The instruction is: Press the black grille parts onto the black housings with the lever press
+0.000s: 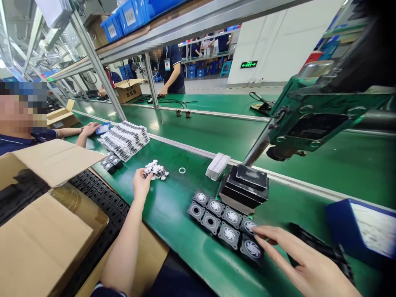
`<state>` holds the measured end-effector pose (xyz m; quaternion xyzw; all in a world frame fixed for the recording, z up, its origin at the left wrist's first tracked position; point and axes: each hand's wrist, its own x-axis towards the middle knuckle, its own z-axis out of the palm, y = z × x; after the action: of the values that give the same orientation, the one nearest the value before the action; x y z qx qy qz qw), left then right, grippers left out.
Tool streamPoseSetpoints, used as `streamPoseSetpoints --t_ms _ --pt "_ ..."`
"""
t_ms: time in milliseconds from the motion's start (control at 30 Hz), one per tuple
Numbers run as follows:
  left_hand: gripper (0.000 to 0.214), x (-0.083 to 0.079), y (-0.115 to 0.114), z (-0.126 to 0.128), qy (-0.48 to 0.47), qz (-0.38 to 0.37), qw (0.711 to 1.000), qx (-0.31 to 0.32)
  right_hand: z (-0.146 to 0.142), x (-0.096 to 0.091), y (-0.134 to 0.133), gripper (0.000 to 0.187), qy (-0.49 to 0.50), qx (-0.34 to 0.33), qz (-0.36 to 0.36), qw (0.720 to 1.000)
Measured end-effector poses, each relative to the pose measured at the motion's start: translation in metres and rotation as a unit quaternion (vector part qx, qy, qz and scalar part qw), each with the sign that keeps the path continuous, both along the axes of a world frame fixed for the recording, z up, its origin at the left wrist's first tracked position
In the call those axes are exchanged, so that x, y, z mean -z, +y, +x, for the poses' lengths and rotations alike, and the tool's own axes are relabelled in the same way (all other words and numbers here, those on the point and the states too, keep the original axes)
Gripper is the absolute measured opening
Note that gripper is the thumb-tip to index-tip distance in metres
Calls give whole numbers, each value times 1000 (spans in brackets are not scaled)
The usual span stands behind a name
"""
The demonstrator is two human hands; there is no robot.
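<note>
Item: black square frames (229,234), eight, on the green bench (173,214), near side, in two rows of four.
Condition: six bear white swirls, namely the whole far row and the two right-hand frames of the near row. The two plain frames (210,222), left end of the near row, show dark centres without swirls. By that measure, six look done and two remain.
Right hand (297,255): fingertips at the far row's right-end frame; whether it grips cannot be told.
Left hand (141,185): thumb and fingers bent together at the left edge of the white parts pile (155,170); any piece gripped cannot be told.
Adjacent: white ring (182,170), loose, right of the pile; black block (246,187), beyond the frames; stacked strips (126,138), white and dark, far left.
Writing: exit sign (249,64), green, with a running figure and arrows both ways; far carton (127,91), Chinese characters, not surely readable; blue bins (133,14), white labels, illegible. No brand readable.
</note>
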<state>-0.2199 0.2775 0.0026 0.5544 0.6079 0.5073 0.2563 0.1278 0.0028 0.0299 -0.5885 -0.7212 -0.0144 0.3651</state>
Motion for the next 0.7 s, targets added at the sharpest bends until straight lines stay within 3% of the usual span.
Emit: streamPoseSetpoints --t_ms 233,433,567,633,700 --pt "29 -15 10 11 -79 -45 995 29 4 -4 -6 29 -11 5 -5 1000" --pt "43 -30 -8 15 -150 -39 986 61 3 -8 -9 25 28 10 -55 998" --pt "57 -45 -53 35 -130 -29 978 162 -4 -16 -12 19 58 23 -61 996" --pt "59 -52 -88 52 -65 -25 964 258 -13 -23 -13 20 90 23 -52 994" --pt "55 -58 -124 69 -9 -44 927 372 -28 -31 -11 30 131 -9 -69 989"
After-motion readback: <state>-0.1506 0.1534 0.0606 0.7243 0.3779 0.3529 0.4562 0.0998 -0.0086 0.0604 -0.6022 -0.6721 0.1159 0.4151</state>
